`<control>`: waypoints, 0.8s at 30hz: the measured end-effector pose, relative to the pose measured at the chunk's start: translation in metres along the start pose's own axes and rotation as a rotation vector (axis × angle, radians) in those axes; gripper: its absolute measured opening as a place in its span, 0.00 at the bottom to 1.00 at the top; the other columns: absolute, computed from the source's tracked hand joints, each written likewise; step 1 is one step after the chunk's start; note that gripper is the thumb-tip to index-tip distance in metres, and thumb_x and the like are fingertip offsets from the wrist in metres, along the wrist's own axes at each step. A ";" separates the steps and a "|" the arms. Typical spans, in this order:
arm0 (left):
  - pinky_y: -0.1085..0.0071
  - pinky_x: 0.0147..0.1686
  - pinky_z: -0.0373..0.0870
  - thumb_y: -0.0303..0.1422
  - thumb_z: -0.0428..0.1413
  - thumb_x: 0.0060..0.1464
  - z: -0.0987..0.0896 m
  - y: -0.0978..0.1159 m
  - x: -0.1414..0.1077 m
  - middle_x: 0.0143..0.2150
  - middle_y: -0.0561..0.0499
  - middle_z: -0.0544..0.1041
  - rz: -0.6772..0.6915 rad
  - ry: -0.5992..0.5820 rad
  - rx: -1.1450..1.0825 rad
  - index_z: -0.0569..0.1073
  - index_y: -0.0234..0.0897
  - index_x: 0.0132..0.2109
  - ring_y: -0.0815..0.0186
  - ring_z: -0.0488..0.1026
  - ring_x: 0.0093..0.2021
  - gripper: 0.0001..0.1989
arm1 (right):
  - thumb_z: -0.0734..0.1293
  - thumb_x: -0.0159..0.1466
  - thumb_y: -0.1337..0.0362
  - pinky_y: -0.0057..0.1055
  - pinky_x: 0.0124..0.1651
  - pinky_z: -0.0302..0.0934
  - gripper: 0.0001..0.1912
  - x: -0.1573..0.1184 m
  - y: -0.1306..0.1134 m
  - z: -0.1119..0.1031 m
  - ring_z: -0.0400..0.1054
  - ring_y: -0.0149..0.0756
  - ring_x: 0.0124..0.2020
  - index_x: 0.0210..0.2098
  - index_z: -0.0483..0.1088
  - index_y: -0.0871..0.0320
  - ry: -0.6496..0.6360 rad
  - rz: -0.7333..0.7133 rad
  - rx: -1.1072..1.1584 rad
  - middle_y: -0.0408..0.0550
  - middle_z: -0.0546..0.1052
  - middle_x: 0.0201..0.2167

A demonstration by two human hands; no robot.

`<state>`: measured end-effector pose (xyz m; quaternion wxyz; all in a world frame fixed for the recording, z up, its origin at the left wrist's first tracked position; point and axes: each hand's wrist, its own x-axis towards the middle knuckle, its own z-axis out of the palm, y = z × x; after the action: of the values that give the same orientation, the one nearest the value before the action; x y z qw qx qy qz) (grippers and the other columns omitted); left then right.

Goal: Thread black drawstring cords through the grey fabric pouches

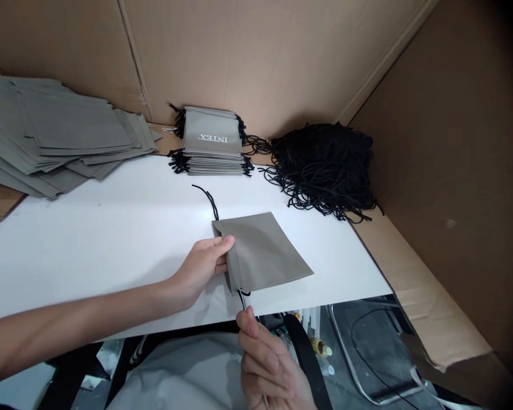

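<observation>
My left hand [209,259] is closed on the left, open-edge side of a grey fabric pouch [269,253], with the thumb on top and the fingers underneath. A black cord [212,204] sticks out of the pouch's far corner, its two ends lying loose over the white table. My right hand [267,359] is closed in a pinch around a thin metal threading needle [241,299] at the near corner of the pouch. A short loop of black cord shows at that corner beside the needle. Inside the right fist most of the needle is hidden.
A stack of grey pouches [211,139] printed INTEX, with black cords at the sides, stands at the back. Black cords [325,165] lie heaped at right. Flat grey fabric pieces [72,128] are piled at left. Cardboard walls [256,51] enclose the white table [123,228].
</observation>
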<state>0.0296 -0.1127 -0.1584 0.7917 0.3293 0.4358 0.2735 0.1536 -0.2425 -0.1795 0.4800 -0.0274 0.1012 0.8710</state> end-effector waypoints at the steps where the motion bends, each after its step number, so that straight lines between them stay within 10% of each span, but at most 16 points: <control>1: 0.66 0.48 0.71 0.40 0.54 0.64 0.000 0.003 0.002 0.42 0.43 0.81 0.014 -0.004 0.012 0.77 0.31 0.42 0.62 0.77 0.40 0.16 | 0.64 0.73 0.67 0.10 0.08 0.35 0.09 0.000 0.000 0.000 0.47 0.13 0.10 0.36 0.67 0.65 -0.001 0.001 -0.002 0.36 0.72 0.19; 12: 0.66 0.50 0.72 0.36 0.54 0.65 0.009 -0.019 -0.018 0.42 0.43 0.82 -0.111 0.067 -0.025 0.78 0.30 0.44 0.63 0.79 0.40 0.13 | 0.65 0.72 0.68 0.08 0.10 0.38 0.08 0.002 0.002 -0.002 0.53 0.13 0.12 0.37 0.68 0.67 0.054 -0.011 0.056 0.35 0.71 0.18; 19: 0.64 0.56 0.70 0.33 0.56 0.63 -0.003 -0.008 0.002 0.48 0.42 0.81 -0.056 0.068 -0.039 0.78 0.31 0.47 0.60 0.78 0.48 0.11 | 0.67 0.67 0.49 0.16 0.08 0.48 0.21 -0.001 -0.002 -0.019 0.56 0.21 0.09 0.35 0.71 0.64 0.138 0.147 -0.239 0.45 0.78 0.21; 24: 0.63 0.57 0.69 0.35 0.57 0.63 -0.014 0.005 0.020 0.50 0.40 0.80 -0.023 0.049 -0.033 0.78 0.30 0.46 0.59 0.78 0.49 0.12 | 0.69 0.65 0.54 0.15 0.07 0.45 0.18 -0.007 -0.003 -0.031 0.48 0.21 0.07 0.26 0.67 0.60 0.174 0.136 -0.282 0.38 0.72 0.14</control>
<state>0.0258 -0.0912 -0.1705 0.7893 0.3044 0.4543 0.2793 0.1579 -0.2532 -0.2090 0.4007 -0.1628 0.0207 0.9014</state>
